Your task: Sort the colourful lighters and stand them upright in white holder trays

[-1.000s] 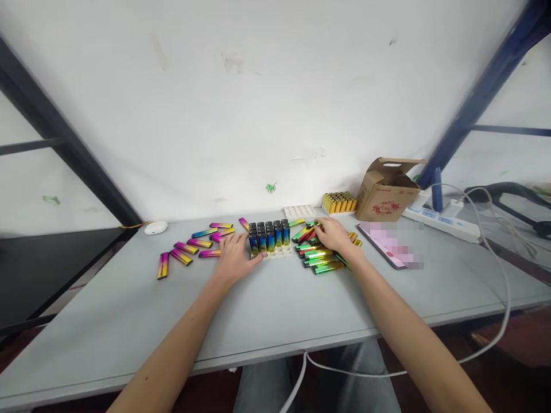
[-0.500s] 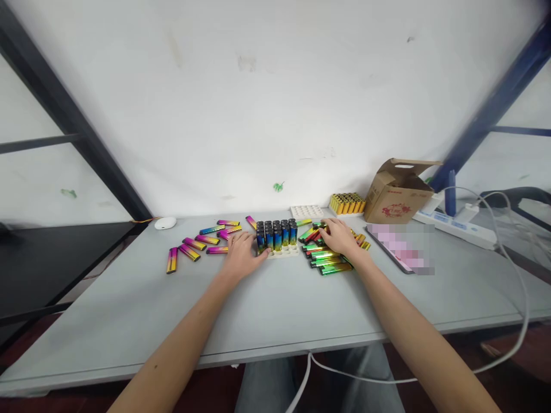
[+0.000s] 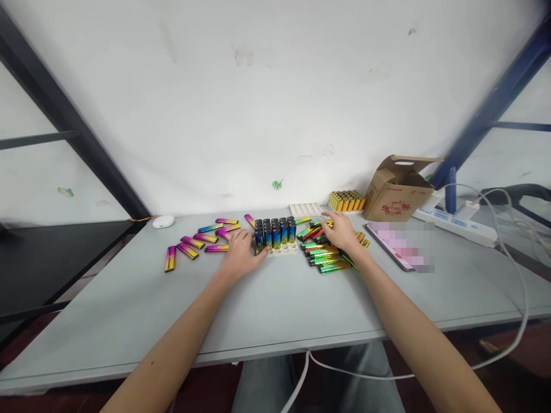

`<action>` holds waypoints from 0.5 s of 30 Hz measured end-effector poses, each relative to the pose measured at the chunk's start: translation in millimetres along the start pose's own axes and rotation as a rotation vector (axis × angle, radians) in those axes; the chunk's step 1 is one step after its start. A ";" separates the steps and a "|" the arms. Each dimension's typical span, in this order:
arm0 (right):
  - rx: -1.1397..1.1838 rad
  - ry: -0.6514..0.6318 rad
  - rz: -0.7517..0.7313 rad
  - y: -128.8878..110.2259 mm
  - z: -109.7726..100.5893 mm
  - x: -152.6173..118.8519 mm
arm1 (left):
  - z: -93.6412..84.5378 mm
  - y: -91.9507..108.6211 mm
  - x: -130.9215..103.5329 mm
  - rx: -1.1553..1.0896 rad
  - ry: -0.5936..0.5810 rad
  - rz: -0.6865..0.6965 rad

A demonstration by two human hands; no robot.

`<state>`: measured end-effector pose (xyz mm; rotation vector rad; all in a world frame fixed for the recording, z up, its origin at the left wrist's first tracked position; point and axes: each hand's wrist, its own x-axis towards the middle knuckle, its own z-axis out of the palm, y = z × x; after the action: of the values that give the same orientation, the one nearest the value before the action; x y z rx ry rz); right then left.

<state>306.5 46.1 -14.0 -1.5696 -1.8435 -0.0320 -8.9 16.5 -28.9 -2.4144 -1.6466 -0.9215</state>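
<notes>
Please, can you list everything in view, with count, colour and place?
Blue lighters: many, upright, centre
Loose blue lighter: one, left
Pink-yellow lighters: about nine, left
Green lighters: many, right of centre
Yellow lighters: many, back right
Trays: three, white, centre and back
Box: one, brown, back right
Blurred pad: one, pink, right
Power strip: one, white, right
Case: one, white, back left
Cables: several, white, right
Desk: one, grey, middle
Dark surface: one, left
Frames: two, black left, blue right
Wall: one, white, behind
Legs: two, jeans, below desk
Left hand: one, at blue lighters
Right hand: one, on green lighters
</notes>
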 end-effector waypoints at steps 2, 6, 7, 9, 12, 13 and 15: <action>0.110 0.100 0.009 3.1 -5.1 3.1 | 0.2 -0.1 0.2 0.002 0.008 0.021; 0.270 0.193 0.049 6.9 -15.5 5.5 | -1.7 1.6 0.3 0.030 -0.005 0.014; 0.286 0.207 0.054 7.1 -17.5 5.3 | -2.3 2.1 0.3 0.029 -0.013 0.009; 0.298 0.245 0.055 6.4 -20.8 4.8 | -3.2 2.8 0.3 0.019 -0.025 0.010; 0.323 0.288 0.068 4.1 -25.2 4.3 | -3.7 3.0 0.5 0.008 -0.013 0.036; 0.344 0.299 0.084 3.7 -26.5 4.4 | -3.8 3.0 0.5 0.008 -0.005 0.045; 0.409 0.321 0.126 5.0 -28.4 5.5 | -4.1 3.0 0.5 0.008 0.007 0.055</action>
<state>324.6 39.5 8.1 -1.3023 -1.3957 0.1350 -7.9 14.1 -24.5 -2.4349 -1.5702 -0.9126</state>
